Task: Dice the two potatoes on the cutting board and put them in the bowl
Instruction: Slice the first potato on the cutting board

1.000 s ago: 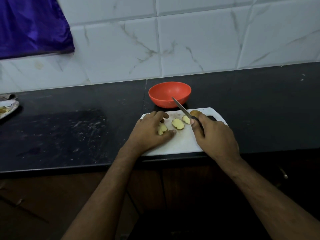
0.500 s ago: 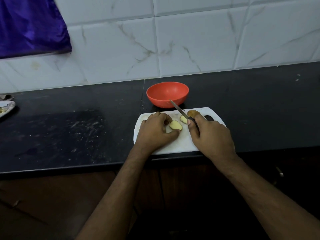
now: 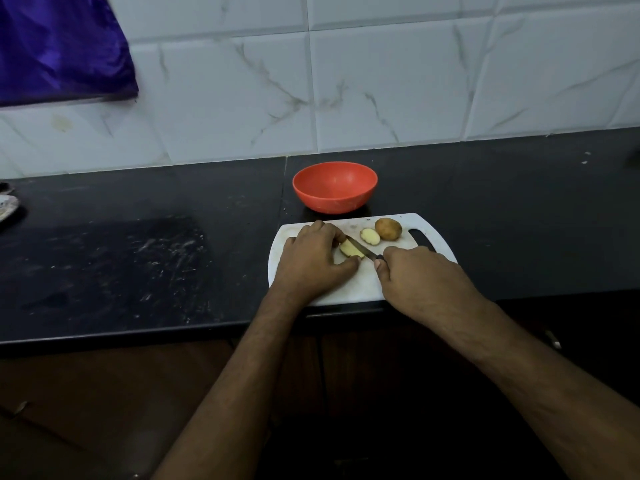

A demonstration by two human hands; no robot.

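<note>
A white cutting board [image 3: 360, 289] lies at the counter's front edge. My left hand [image 3: 311, 259] pins a cut potato piece [image 3: 349, 250] between thumb and fingers. My right hand [image 3: 420, 278] grips a knife [image 3: 362, 249] whose blade lies across that piece. Another potato slice [image 3: 370, 236] rests cut face up just beyond. A whole brown potato [image 3: 388, 229] sits by the board's handle hole. Behind the board stands an orange bowl [image 3: 335, 187] with nothing in it.
The black counter [image 3: 138, 265] runs left and right, scuffed on the left. A plate edge [image 3: 7, 207] shows at the far left. White marble tiles back the counter, and a purple cloth [image 3: 59, 46] hangs at the top left.
The knife has swung down from pointing at the bowl and its blade now lies on the piece under my left hand. My right hand moved back, uncovering the whole potato.
</note>
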